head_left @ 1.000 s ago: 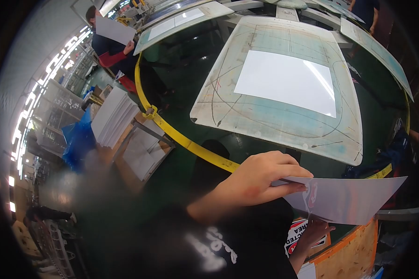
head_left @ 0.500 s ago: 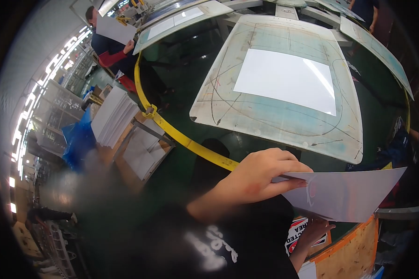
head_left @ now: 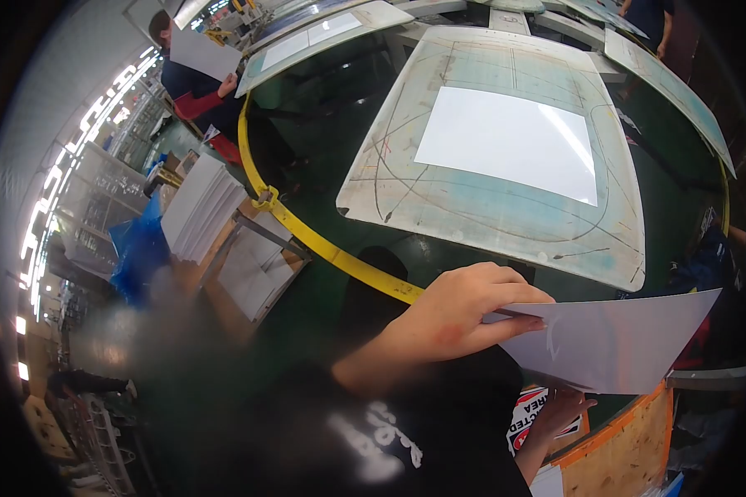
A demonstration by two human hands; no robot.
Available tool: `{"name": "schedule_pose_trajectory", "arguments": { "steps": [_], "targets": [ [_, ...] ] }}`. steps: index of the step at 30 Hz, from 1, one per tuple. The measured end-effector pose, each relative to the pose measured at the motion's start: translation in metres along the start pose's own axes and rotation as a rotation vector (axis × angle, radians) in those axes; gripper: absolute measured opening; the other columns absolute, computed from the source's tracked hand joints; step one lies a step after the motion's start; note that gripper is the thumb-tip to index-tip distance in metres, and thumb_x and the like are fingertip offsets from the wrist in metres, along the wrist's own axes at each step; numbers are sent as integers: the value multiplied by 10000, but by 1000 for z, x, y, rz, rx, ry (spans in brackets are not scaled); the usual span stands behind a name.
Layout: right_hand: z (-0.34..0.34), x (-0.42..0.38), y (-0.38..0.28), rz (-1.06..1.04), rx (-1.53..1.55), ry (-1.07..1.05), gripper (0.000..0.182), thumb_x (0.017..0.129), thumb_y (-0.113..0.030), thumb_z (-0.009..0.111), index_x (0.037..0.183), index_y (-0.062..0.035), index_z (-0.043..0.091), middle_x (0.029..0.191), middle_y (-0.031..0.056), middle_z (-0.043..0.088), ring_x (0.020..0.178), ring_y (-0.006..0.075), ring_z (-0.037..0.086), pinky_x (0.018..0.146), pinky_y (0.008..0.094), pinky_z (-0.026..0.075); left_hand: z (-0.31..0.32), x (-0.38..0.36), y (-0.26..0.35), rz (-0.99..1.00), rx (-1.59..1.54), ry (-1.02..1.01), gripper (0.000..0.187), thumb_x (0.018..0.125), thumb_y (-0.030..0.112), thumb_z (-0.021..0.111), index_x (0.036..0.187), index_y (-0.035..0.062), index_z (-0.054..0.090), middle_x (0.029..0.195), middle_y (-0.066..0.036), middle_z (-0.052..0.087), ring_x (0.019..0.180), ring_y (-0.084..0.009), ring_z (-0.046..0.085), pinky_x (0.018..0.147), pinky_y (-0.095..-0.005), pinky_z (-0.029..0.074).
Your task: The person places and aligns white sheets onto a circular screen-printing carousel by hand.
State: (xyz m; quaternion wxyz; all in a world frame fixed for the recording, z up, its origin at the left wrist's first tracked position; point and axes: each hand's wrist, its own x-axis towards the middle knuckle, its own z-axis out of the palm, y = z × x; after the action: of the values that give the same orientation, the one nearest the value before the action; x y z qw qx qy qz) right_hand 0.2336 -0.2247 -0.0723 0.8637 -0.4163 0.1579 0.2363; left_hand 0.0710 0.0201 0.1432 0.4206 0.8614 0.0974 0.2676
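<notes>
My left hand (head_left: 464, 313) pinches the upper left edge of a thin, glossy white sheet (head_left: 617, 344), thumb on one face and fingers on the other. The sheet is held tilted and bows slightly. At its lower edge is my right hand (head_left: 565, 407), its fingers partly hidden by the sheet. Beyond my hands, a worn pale platen board (head_left: 489, 211) carries another white sheet (head_left: 510, 142) lying flat near its middle.
A yellow curved rail (head_left: 331, 253) runs around the platens. Stacked white sheets (head_left: 199, 211) stand at left beside blue plastic (head_left: 139, 248). A wooden board (head_left: 626, 439) and a warning sign (head_left: 526, 418) sit low right. A person (head_left: 195, 87) holds a sheet by another platen (head_left: 327, 40).
The held sheet's far right corner has shifted slightly left and up. Both hands keep nearly the same place, and the platen sheet has not moved on its board.
</notes>
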Motion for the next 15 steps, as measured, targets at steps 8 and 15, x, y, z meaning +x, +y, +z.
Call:
{"name": "schedule_pose_trajectory", "arguments": {
  "steps": [8,15],
  "targets": [
    [-9,6,6,-84,-77,-26,643,950,-578,175,1211,-52,437,1179,131,452,1193,275,382,1046,506,231,2,-1,-5,57,-80,24,225,820,231,617,1007,111,653,885,-86,636,849,-269,597,720,-352,474],
    [-4,2,3,-60,-87,-38,664,944,-591,174,1224,-47,432,1183,138,456,1200,281,379,1042,511,239,0,-1,2,28,-81,53,225,824,234,615,1008,110,653,891,-92,639,855,-274,598,724,-354,475]
  ]
}}
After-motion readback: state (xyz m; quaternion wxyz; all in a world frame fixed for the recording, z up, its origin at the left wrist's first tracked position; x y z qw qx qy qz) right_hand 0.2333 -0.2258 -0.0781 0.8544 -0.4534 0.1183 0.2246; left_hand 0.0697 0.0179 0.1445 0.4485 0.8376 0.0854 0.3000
